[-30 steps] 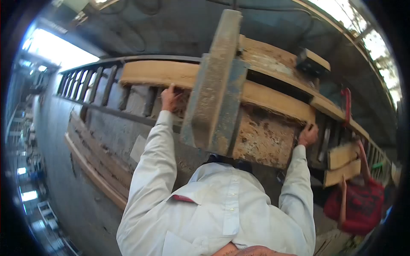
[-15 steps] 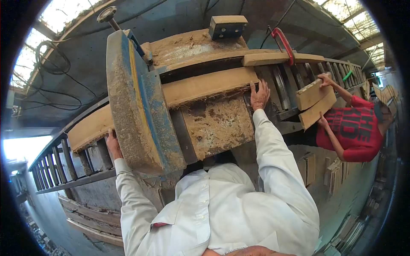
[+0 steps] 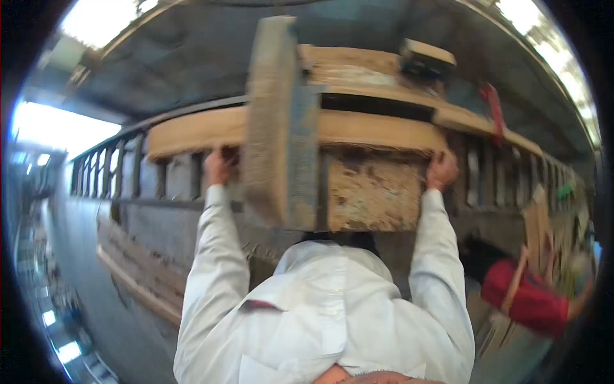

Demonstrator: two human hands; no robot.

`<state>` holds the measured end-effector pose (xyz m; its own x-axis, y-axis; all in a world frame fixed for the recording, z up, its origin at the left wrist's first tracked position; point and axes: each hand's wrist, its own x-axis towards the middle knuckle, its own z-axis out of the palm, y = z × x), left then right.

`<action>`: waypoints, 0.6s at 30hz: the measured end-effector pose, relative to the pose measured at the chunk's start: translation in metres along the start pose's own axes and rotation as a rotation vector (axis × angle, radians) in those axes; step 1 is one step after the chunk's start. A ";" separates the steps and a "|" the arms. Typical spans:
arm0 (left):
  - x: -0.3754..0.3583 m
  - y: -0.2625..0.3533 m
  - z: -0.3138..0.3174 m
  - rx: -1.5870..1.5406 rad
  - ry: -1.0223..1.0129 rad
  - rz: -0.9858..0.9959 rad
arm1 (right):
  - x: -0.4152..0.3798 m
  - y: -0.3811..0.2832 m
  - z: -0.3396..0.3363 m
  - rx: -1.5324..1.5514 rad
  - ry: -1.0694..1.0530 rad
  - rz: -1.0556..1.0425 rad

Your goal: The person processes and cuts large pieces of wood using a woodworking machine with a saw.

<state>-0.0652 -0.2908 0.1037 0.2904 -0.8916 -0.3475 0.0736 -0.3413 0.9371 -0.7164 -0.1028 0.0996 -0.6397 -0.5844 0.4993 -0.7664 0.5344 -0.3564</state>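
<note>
A long wooden board (image 3: 384, 130) with a ragged, fibrous near edge lies across the machine, its middle hidden behind the upright guard (image 3: 272, 121), which is dusty and partly blue. Left of the guard, my left hand (image 3: 218, 168) is closed at the board's near edge, its fingertips partly hidden. At the board's right end, my right hand (image 3: 442, 171) grips the near corner. Between my arms sits the machine's table plate (image 3: 374, 195), coated in sawdust and shavings.
Roller conveyors (image 3: 137, 168) extend to both sides. Behind the board runs a wooden fence strip (image 3: 476, 125) with a red clamp (image 3: 492, 112). A co-worker in a red shirt (image 3: 527, 297) is at the lower right, near upright planks (image 3: 537, 233). Stacked boards (image 3: 137, 275) lie lower left.
The view has turned, shifting the machine rightward in the picture. My left hand now shows farther from the guard, still at the board. The co-worker appears lower, blurred, no longer seen holding boards.
</note>
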 end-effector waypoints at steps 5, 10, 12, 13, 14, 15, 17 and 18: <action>0.020 -0.013 -0.002 -0.179 -0.037 -0.046 | -0.009 0.008 0.007 -0.035 -0.220 0.151; 0.015 -0.008 0.005 -0.088 0.047 -0.056 | -0.011 0.006 0.002 -0.036 -0.249 0.206; 0.018 -0.010 0.005 -0.106 0.039 -0.055 | -0.009 0.004 0.002 -0.030 -0.237 0.204; 0.019 -0.010 0.004 -0.114 0.023 -0.060 | -0.009 0.003 0.001 -0.032 -0.237 0.207; 0.018 -0.009 0.004 -0.124 0.010 -0.065 | -0.008 0.003 0.001 -0.034 -0.239 0.208; 0.016 -0.007 0.003 -0.142 -0.010 -0.077 | -0.008 0.003 0.002 -0.034 -0.242 0.206; 0.011 -0.002 0.002 -0.174 -0.048 -0.105 | -0.008 0.001 0.000 -0.032 -0.242 0.215; 0.007 0.003 0.004 -0.142 -0.028 -0.101 | -0.007 0.001 0.000 -0.030 -0.240 0.218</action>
<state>-0.0671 -0.2991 0.1037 0.2480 -0.8633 -0.4395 0.2358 -0.3863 0.8917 -0.7126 -0.0982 0.0954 -0.7869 -0.5796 0.2117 -0.6099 0.6785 -0.4094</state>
